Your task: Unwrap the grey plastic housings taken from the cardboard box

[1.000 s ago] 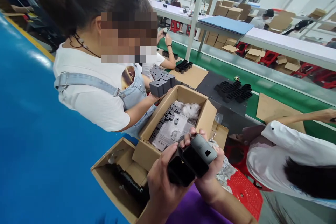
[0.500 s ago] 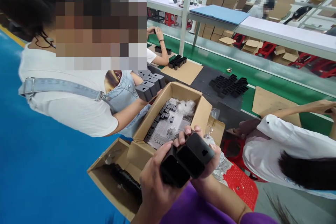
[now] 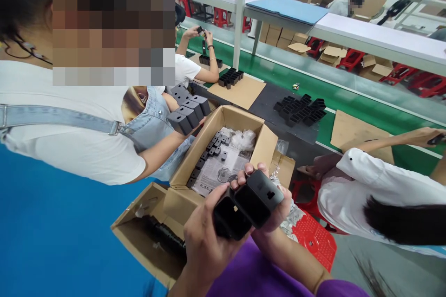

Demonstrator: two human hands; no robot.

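Observation:
Close in front of me, my left hand (image 3: 204,229) is closed around a hollow black plastic housing (image 3: 228,220), its open end facing me. Fingers and thumb of my right hand (image 3: 284,208) grip a second black housing (image 3: 259,197), which has a small cutout in its side. The two housings are side by side and appear to touch. Behind them stands an open cardboard box (image 3: 263,148) with newspaper, clear plastic and several dark housings (image 3: 212,146) inside. Below left, another open carton (image 3: 134,229) holds a row of black parts (image 3: 165,236).
At left a person in a white shirt (image 3: 114,158) carries several dark housings (image 3: 188,113). Black housings (image 3: 301,109) sit grouped on a dark mat on the green bench (image 3: 268,72). A red stool (image 3: 313,241) is at lower right, near a seated person (image 3: 343,199).
The view has shifted slightly, and the co-worker at left appears farther left. My hands keep their hold, with both housings tilted a little differently. A co-worker's raised hands farther back now show more.

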